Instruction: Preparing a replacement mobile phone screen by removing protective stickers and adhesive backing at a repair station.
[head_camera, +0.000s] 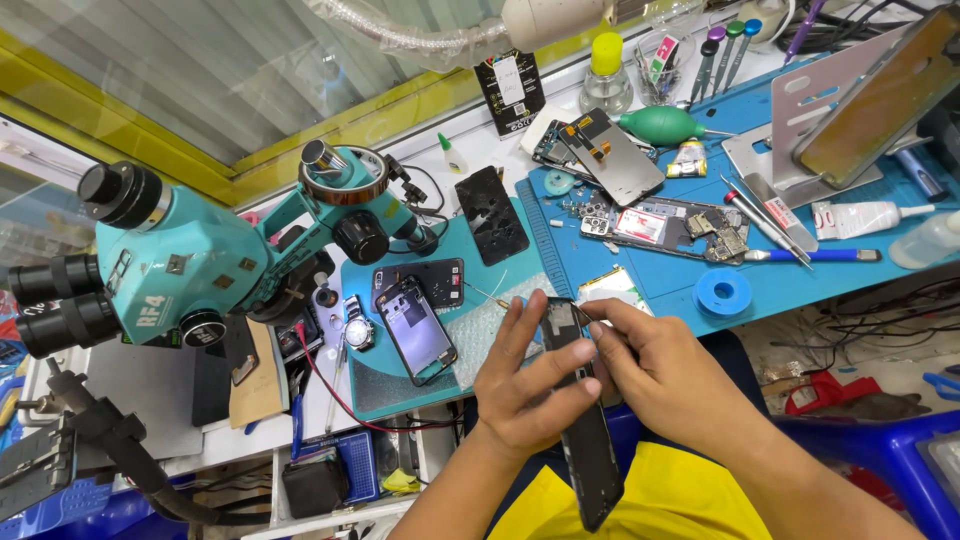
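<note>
Gripping a long, dark, slim phone frame (583, 420) over the lap, the left hand (525, 385) wraps around the frame's left edge, fingers curled over its face and thumb beneath, closed firmly on it. The right hand (655, 375) comes in from the other side with its fingers pinched together at the frame's upper right edge, near the top end; whether a small tool or part sits between those fingertips is too small to tell. The frame stands tilted, top end toward the bench, lower end hanging over the yellow cloth (650, 495) at the person's waist.

From the head camera, the step in hand looks like work on the side edge of the bare frame, prying or seating something small near its top corner. By my judgement the next move calls for a steady hold from the left hand and a fine, light pressure from the right fingertips, since a thin frame may flex.

Just beyond the hands lies a second phone with a pale screen (417, 330) on a teal round-cornered work mat (372, 385), beside a silver wristwatch (358, 325). A turquoise stereo microscope (180, 265) stands at the left. On the blue silicone mat (690, 280) further back rest an opened phone with exposed circuit boards (665, 225), a dark cracked back panel (492, 214), a blue tape roll (723, 292), a green rubber air blower (660, 125) and metal tweezers (765, 220).
</note>
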